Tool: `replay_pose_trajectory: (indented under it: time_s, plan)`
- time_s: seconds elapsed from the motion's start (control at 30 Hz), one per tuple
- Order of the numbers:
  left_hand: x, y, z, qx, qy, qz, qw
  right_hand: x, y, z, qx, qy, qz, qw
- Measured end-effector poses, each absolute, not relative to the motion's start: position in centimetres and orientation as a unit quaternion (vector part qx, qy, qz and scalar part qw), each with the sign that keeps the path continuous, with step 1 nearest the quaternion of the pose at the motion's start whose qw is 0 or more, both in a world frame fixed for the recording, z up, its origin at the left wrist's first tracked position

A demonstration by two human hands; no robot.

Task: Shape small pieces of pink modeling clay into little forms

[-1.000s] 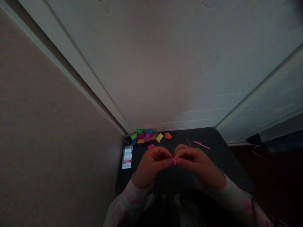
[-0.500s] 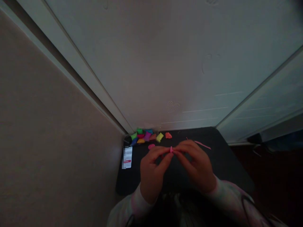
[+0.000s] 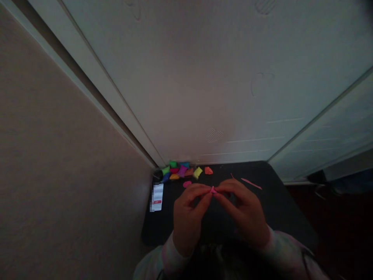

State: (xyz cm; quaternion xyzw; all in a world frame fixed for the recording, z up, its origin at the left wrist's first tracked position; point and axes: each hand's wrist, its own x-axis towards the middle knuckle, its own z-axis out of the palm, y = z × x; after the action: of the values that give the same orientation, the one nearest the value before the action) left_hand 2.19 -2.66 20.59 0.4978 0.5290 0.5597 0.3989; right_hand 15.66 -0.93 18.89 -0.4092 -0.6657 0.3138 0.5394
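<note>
A small piece of pink modelling clay (image 3: 213,190) is pinched between the fingertips of both hands, over the dark table. My left hand (image 3: 190,214) grips it from the left with thumb and forefinger. From the right, my right hand (image 3: 244,208) holds it the same way, the fingertips of both hands nearly touching. Just beyond my left fingers lies a flat pink clay piece (image 3: 187,184), partly behind the hand. An orange clay lump (image 3: 208,170) rests farther back. A thin pink strip (image 3: 251,183) lies beyond my right hand.
Several coloured packets (image 3: 175,171) are bunched at the table's back left, with a yellow packet (image 3: 197,172) at their right end. A white phone-like rectangle (image 3: 157,197), partly blurred out, lies on the left side. A pale panel (image 3: 210,97) rises behind the black table (image 3: 279,206).
The pink clay between my fingertips now looks wider at its base and more pointed at the top. Both hands keep their pinch; the whole view has shifted slightly.
</note>
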Motion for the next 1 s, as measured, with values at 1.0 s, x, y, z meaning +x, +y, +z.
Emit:
replay_pose_trajectory:
  time_s: [1.0]
  plan:
    - [2.1,-2.4,18.8,0.586,0.543,0.538,0.269,15.2,-0.8,18.0,-0.447,-0.588,0.443,0.508]
